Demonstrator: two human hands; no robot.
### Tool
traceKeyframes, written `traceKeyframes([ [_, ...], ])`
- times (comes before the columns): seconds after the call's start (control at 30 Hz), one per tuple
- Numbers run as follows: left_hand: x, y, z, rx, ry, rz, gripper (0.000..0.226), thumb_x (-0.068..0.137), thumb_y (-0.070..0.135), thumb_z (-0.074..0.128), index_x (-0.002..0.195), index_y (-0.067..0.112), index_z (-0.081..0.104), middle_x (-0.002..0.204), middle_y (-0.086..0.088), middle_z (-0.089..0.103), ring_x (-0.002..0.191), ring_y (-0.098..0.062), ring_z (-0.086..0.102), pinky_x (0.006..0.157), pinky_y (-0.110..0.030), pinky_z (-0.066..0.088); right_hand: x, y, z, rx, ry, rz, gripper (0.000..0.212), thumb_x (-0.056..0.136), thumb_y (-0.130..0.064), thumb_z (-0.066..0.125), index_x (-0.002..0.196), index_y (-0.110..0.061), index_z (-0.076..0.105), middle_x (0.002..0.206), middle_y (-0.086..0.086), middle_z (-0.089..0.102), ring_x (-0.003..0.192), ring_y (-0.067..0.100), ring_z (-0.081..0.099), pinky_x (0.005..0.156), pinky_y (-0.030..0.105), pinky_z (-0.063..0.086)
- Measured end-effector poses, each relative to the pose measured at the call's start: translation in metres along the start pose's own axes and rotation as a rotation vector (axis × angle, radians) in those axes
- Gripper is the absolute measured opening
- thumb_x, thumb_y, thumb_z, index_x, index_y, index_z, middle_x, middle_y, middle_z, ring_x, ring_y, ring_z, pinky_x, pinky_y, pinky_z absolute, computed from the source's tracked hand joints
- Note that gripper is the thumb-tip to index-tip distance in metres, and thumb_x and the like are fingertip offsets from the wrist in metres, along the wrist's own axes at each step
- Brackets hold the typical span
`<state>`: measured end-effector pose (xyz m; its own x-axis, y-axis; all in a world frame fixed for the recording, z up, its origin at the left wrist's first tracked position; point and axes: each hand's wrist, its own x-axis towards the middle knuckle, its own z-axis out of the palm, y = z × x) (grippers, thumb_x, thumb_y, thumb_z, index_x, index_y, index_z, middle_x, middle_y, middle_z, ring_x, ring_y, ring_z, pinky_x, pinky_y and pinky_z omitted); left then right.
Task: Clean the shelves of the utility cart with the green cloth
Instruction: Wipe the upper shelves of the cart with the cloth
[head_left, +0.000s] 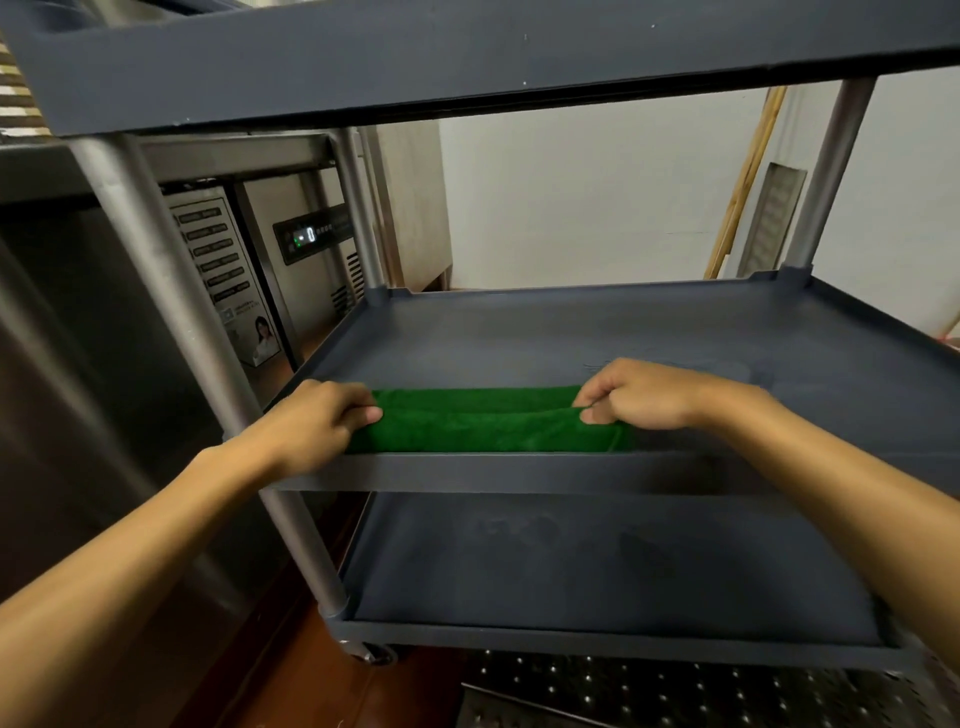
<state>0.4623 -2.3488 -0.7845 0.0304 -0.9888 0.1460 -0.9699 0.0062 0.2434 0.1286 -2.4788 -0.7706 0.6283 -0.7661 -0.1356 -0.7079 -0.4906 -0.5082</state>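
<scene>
Green folded terry cloth (483, 423): lies on middle shelf (571, 332) of dark grey plastic utility cart (363, 62), just behind front rim, long axis left to right. Left end pinched by left hand (317, 426), right end by right hand (644, 397), fingers curled. Probably pushes forward next, across bare shelf beyond.

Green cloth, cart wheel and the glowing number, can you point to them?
green cloth (488, 423): head view, middle of its folded top.
cart wheel (379, 653): head view, on the caster's side.
glowing number (310, 235): head view, on the lit digit.
</scene>
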Motion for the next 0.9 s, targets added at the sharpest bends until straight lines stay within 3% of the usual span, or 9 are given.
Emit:
traceKeyframes([
  [0.07,0.008,-0.001,-0.01,0.016,0.04,0.018,0.02,0.1,0.033,0.053,0.081,0.031,0.057,0.074,0.006,0.061,0.072,-0.012,0.058,0.069,-0.042,0.049,0.0,0.002,-0.014,0.067,0.067,-0.054,0.019,0.094,-0.015,0.062,0.11,-0.013,0.072,0.103,-0.005,0.073,0.093,0.006,0.063,0.086,0.022,0.042],
  [0.13,0.02,0.004,-0.023,0.001,0.11,0.043,0.015,0.099,0.034,0.054,0.087,0.029,0.061,0.079,0.003,0.064,0.076,-0.015,0.062,0.073,-0.045,0.052,-0.002,0.004,-0.034,0.169,0.122,-0.069,0.013,0.095,-0.013,0.061,0.101,-0.012,0.073,0.071,-0.013,0.07,0.058,0.003,0.057,0.061,0.025,0.046],
  [0.2,0.035,0.017,-0.035,-0.04,0.148,0.064,0.013,0.099,0.03,0.055,0.092,0.025,0.064,0.083,0.0,0.067,0.072,-0.015,0.066,0.069,-0.039,0.055,-0.002,0.009,-0.056,0.286,0.143,-0.035,0.015,0.095,-0.011,0.059,0.1,-0.005,0.072,0.055,-0.007,0.061,0.04,0.004,0.044,0.043,0.022,0.036],
  [0.3,0.066,0.042,-0.047,-0.081,0.189,0.082,0.019,0.1,0.023,0.056,0.089,0.01,0.064,0.077,-0.012,0.066,0.051,-0.016,0.063,0.049,-0.025,0.052,-0.001,0.018,-0.087,0.387,0.218,0.004,0.018,0.094,-0.007,0.059,0.099,0.005,0.071,0.062,0.01,0.052,0.043,0.01,0.037,0.038,0.019,0.026],
  [0.43,0.115,0.067,-0.048,-0.313,0.142,0.021,0.017,0.099,0.017,0.057,0.085,0.01,0.061,0.08,-0.01,0.064,0.053,-0.014,0.067,0.046,-0.018,0.053,0.01,0.038,-0.118,0.484,0.319,0.104,0.017,0.092,-0.006,0.061,0.098,0.005,0.072,0.078,0.013,0.056,0.053,0.012,0.037,0.035,0.018,0.026],
  [0.57,0.174,0.085,-0.034,-0.49,0.147,-0.095,0.013,0.097,0.016,0.061,0.093,0.006,0.067,0.093,-0.013,0.067,0.075,-0.021,0.069,0.051,-0.022,0.058,0.029,0.062,-0.144,0.568,0.377,0.192,0.018,0.093,-0.009,0.063,0.108,0.001,0.068,0.111,0.008,0.064,0.076,0.007,0.055,0.046,0.016,0.048],
  [0.67,0.224,0.093,-0.023,-0.386,0.248,-0.063,0.017,0.096,0.018,0.064,0.102,0.004,0.073,0.097,-0.011,0.07,0.077,-0.017,0.067,0.062,-0.018,0.055,0.056,0.08,-0.163,0.653,0.484,0.195,0.033,0.093,-0.004,0.063,0.121,0.014,0.058,0.132,0.024,0.056,0.089,0.015,0.062,0.055,0.019,0.057],
  [0.77,0.273,0.104,-0.024,-0.309,0.397,-0.018,0.017,0.093,0.012,0.066,0.106,0.005,0.076,0.108,-0.013,0.074,0.1,-0.024,0.067,0.085,-0.019,0.044,0.093,0.094,-0.185,0.563,0.644,0.233,0.036,0.097,-0.014,0.059,0.121,0.014,0.057,0.13,0.027,0.057,0.095,0.022,0.066,0.065,0.028,0.061],
  [0.9,0.332,0.125,-0.023,-0.282,0.591,0.032,0.02,0.095,0.004,0.06,0.108,0.005,0.075,0.114,-0.012,0.073,0.107,-0.025,0.066,0.086,-0.013,0.035,0.139,0.127,-0.207,0.36,1.016,0.114,0.022,0.093,-0.011,0.06,0.112,-0.005,0.07,0.116,0.015,0.069,0.105,0.03,0.067,0.093,0.04,0.056],
])
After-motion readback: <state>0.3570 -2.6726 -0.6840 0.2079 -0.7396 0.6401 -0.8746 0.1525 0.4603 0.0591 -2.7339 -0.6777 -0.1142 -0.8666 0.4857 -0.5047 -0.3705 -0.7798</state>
